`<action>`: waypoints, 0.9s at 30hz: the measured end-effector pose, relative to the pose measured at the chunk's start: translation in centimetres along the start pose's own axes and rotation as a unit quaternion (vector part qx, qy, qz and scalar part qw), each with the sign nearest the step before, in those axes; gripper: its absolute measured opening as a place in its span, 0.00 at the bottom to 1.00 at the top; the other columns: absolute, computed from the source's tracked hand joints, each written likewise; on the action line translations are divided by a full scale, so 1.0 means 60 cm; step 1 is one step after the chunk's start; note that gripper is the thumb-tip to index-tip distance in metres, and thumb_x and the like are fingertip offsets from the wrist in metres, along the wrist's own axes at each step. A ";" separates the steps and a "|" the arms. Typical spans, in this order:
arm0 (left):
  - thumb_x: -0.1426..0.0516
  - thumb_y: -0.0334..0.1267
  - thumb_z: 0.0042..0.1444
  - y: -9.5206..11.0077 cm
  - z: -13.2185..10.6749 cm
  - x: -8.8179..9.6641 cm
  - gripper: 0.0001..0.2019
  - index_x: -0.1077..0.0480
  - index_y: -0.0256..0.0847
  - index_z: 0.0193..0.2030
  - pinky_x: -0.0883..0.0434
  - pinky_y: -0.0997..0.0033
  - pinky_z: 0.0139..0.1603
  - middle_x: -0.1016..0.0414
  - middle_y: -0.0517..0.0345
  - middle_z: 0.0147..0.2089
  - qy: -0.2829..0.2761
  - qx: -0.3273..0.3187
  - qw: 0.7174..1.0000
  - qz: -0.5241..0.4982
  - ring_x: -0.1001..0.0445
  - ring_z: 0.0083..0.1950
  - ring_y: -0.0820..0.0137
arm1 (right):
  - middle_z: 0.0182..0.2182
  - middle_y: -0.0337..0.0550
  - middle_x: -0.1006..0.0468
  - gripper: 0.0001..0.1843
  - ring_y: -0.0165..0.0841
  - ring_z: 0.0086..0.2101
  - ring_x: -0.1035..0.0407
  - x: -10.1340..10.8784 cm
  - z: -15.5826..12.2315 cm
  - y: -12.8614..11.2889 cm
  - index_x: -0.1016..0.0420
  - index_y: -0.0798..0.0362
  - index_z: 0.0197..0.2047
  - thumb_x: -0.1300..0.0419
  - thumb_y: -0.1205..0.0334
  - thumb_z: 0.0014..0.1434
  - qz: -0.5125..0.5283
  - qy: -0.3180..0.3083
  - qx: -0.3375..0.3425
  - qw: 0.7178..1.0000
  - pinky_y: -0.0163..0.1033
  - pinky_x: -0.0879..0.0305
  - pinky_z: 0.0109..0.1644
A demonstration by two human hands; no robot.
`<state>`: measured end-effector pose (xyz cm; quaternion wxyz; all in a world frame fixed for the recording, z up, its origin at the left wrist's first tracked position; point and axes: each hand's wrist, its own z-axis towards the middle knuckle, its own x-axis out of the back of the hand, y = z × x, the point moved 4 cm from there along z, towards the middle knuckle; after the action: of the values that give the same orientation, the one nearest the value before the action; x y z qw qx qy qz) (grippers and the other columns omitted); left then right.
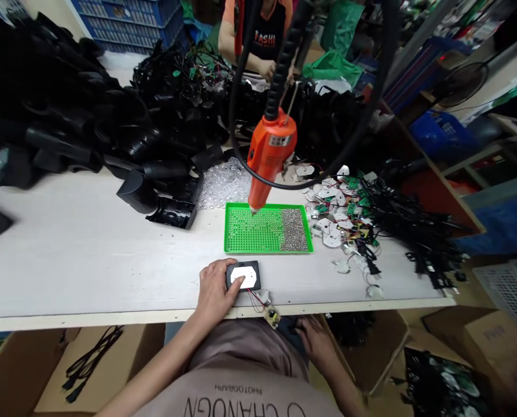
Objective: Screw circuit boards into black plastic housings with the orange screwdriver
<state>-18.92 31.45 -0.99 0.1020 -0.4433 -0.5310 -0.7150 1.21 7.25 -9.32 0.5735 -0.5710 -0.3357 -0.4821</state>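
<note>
My left hand (213,288) rests on the white table's front edge, its fingers closed round a small black housing with a white insert (243,275). Thin red and black wires run from that housing to a little green circuit board (271,316) hanging over the edge. My right hand (314,340) is down below the table in my lap; its fingers are curled, and I cannot make out whether anything is in them. An orange electric screwdriver (268,156) hangs on a black cable above a green screw tray (267,229).
Black plastic housings (67,116) are heaped along the back and left of the white table (88,255). White discs, green boards and black wires (354,214) lie to the right. Another person's hands (269,69) work across the table. Cardboard boxes (45,370) stand below.
</note>
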 end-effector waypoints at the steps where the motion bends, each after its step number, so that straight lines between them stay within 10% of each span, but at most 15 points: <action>1: 0.47 0.48 0.61 0.000 0.000 0.000 0.17 0.35 0.43 0.53 0.39 0.52 0.55 0.26 0.50 0.51 0.001 0.001 1.000 0.000 0.31 0.54 0.56 | 0.30 0.42 0.20 0.10 0.33 0.32 0.24 0.025 -0.011 0.005 0.29 0.52 0.38 0.51 0.68 0.66 0.012 -0.003 0.004 1.000 0.35 0.28 0.36; 6: 0.48 0.49 0.61 -0.001 0.000 -0.002 0.18 0.35 0.43 0.53 0.39 0.52 0.55 0.26 0.50 0.51 -0.004 0.003 1.000 -0.007 0.31 0.54 0.56 | 0.34 0.43 0.21 0.14 0.30 0.32 0.26 0.218 -0.018 0.025 0.28 0.52 0.52 0.48 0.64 0.66 -0.103 0.038 0.012 0.994 0.32 0.32 0.36; 10: 0.47 0.49 0.62 -0.002 0.000 -0.004 0.18 0.36 0.43 0.54 0.39 0.51 0.56 0.26 0.49 0.51 -0.001 0.002 1.000 -0.002 0.31 0.55 0.55 | 0.32 0.42 0.23 0.22 0.32 0.32 0.31 0.310 0.075 0.041 0.29 0.46 0.59 0.44 0.70 0.62 -0.310 0.106 0.048 0.944 0.36 0.38 0.35; 16: 0.47 0.47 0.62 0.000 -0.002 -0.004 0.17 0.36 0.42 0.54 0.39 0.52 0.55 0.26 0.49 0.51 -0.002 0.000 1.000 -0.005 0.31 0.55 0.56 | 0.37 0.49 0.20 0.16 0.39 0.38 0.30 0.250 0.202 0.066 0.23 0.52 0.52 0.45 0.69 0.63 -0.315 0.109 0.061 0.941 0.42 0.37 0.42; 20: 0.47 0.47 0.62 0.002 -0.003 -0.004 0.17 0.36 0.43 0.54 0.39 0.53 0.55 0.26 0.50 0.51 0.003 -0.002 1.000 -0.006 0.31 0.55 0.56 | 0.34 0.47 0.19 0.11 0.35 0.35 0.27 0.219 0.184 -0.019 0.21 0.54 0.41 0.44 0.61 0.65 -0.107 0.138 -0.021 0.984 0.38 0.34 0.41; 22: 0.47 0.46 0.62 0.002 -0.004 -0.004 0.17 0.36 0.43 0.54 0.39 0.52 0.55 0.25 0.50 0.51 0.006 -0.003 1.000 -0.003 0.31 0.55 0.56 | 0.32 0.42 0.19 0.13 0.32 0.32 0.26 0.179 0.173 -0.081 0.21 0.51 0.37 0.46 0.57 0.66 0.020 0.043 -0.065 0.997 0.36 0.33 0.37; 27: 0.47 0.46 0.63 0.004 -0.004 -0.004 0.16 0.36 0.43 0.54 0.40 0.53 0.55 0.26 0.51 0.51 0.006 -0.012 1.000 -0.001 0.31 0.54 0.57 | 0.41 0.46 0.19 0.16 0.41 0.41 0.25 0.090 0.177 -0.172 0.24 0.50 0.49 0.38 0.55 0.59 0.048 -0.017 -0.127 0.991 0.43 0.30 0.42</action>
<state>-18.76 31.06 -1.04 0.0989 -0.4398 -0.5225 -0.7237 -5.02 17.93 0.43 0.5132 -0.6626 -0.2536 -0.4830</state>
